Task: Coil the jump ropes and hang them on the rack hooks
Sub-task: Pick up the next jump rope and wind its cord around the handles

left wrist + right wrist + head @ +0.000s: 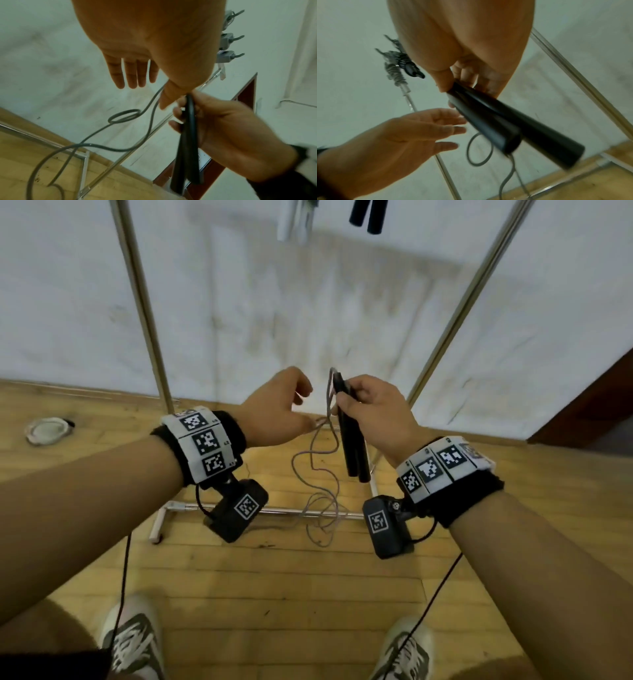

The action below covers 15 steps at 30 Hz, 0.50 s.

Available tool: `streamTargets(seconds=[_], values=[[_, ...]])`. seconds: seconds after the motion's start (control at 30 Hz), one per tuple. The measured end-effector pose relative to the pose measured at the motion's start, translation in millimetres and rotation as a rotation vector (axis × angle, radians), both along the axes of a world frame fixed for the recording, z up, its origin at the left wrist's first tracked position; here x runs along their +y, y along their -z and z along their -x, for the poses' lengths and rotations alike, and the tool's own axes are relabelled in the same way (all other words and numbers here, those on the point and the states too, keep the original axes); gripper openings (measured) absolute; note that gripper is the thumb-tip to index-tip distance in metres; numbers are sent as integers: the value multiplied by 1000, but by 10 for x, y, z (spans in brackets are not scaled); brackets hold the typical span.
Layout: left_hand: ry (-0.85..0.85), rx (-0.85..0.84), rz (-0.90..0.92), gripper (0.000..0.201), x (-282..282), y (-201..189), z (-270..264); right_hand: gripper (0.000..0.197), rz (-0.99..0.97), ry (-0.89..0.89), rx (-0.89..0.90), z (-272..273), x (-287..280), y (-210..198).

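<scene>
- Right hand [373,412] is gripping two black jump-rope handles [352,446] together, fingers curled round their upper ends; handles are hanging down, free ends pointing toward 6 o'clock in head view.
- Grey rope cord [322,474] is trailing from the handles' top, dropping in loose loops to the wood floor [274,583] near the rack base bar [284,511].
- Left hand [277,412] is sitting at 9 o'clock of the handles, just beside them; fingers [130,73] straight and narrowly spread, holding nothing. Cord is passing close by its thumb; contact can't be told.
- Rack uprights [144,302] are standing either side of the hands, in front of a white wall [274,302].
- Two more black handles [366,217] are hanging at 12 o'clock, w/ a white item [291,224] at their 9 o'clock.
- Rack hooks [229,39] are showing at 1 o'clock in left wrist view.
</scene>
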State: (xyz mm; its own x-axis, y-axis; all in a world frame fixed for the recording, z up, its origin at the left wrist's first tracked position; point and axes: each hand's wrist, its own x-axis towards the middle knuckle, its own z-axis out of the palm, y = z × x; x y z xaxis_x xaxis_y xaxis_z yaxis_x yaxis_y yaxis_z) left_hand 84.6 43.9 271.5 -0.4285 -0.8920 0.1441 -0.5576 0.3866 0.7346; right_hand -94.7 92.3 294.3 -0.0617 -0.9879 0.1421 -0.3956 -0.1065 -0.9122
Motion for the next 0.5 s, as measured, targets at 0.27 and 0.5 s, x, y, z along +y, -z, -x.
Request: streamTargets(seconds=[0.27, 0.5], values=[[229, 42, -180, 4, 56, 124, 115, 10, 82, -29, 17, -10, 28, -155], [140, -359, -140, 15, -154, 412, -416, 14, 98, 138, 121, 444, -104, 43]])
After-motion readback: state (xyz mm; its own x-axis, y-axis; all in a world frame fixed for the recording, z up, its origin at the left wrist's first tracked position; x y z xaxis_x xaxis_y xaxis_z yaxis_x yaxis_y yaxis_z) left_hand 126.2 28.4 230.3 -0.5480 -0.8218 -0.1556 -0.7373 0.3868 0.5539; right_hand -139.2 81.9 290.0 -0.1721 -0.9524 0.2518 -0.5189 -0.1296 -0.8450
